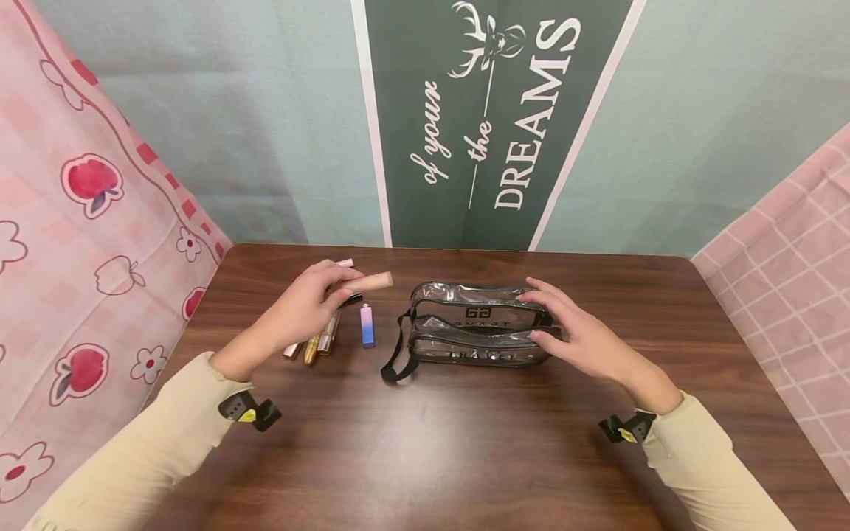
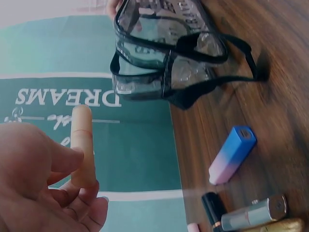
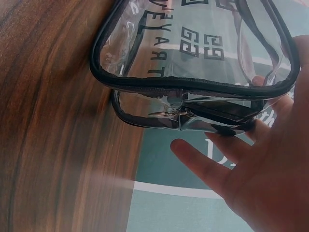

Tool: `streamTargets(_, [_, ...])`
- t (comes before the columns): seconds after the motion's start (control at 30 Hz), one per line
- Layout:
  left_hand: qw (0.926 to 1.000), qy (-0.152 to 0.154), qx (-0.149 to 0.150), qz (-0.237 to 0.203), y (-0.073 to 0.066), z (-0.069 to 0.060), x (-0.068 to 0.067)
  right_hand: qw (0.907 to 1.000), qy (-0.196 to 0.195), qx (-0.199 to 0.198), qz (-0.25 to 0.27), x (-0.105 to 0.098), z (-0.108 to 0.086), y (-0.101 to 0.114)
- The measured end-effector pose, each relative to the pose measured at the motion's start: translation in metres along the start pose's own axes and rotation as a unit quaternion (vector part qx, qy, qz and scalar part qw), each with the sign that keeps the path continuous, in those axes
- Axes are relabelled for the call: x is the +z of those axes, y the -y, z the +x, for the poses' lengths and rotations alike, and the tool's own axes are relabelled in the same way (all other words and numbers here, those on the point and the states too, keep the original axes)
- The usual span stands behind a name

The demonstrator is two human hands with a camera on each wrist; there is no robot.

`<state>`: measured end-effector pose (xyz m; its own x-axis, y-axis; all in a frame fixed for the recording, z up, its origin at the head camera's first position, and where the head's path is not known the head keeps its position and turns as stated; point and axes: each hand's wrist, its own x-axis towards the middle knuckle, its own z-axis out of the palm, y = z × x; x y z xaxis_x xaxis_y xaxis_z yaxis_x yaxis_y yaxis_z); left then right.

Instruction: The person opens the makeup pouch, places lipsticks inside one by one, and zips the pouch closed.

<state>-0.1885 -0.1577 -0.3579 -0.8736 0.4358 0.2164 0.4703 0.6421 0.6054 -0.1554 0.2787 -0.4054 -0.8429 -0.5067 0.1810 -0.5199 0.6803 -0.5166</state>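
Note:
My left hand (image 1: 297, 311) pinches a beige cosmetic tube (image 1: 373, 282) between thumb and fingers, raised above the table. In the left wrist view the tube (image 2: 83, 140) stands nearly upright, its lower end among the fingers. A clear zip bag (image 1: 474, 343) with black trim and printed lettering lies right of the tube. At the bag's right end is my right hand (image 1: 587, 343), fingers spread and fairly straight. In the right wrist view some fingers reach behind the bag's side, while one finger (image 3: 198, 162) stands apart from it.
A pink-and-blue lipstick tube (image 1: 367, 326) lies between my left hand and the bag. Several other cosmetics, including a gold tube (image 1: 311, 349), lie under my left hand. The bag's black strap (image 1: 393, 361) extends left. Fabric walls border the brown table (image 1: 425, 450).

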Motion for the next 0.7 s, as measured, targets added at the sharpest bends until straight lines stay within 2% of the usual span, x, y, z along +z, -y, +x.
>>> streamTargets(0.47, [0.9983,0.039,0.043,-0.008,-0.035,0.016,0.014,1.0,0.0,0.0,0.002,0.001,0.0,-0.001])
streamTargets(0.7, [0.9963,0.049,0.07,0.005,-0.047,0.024,0.027,1.0,-0.001,0.002,0.0,0.0,0.0,0.0])
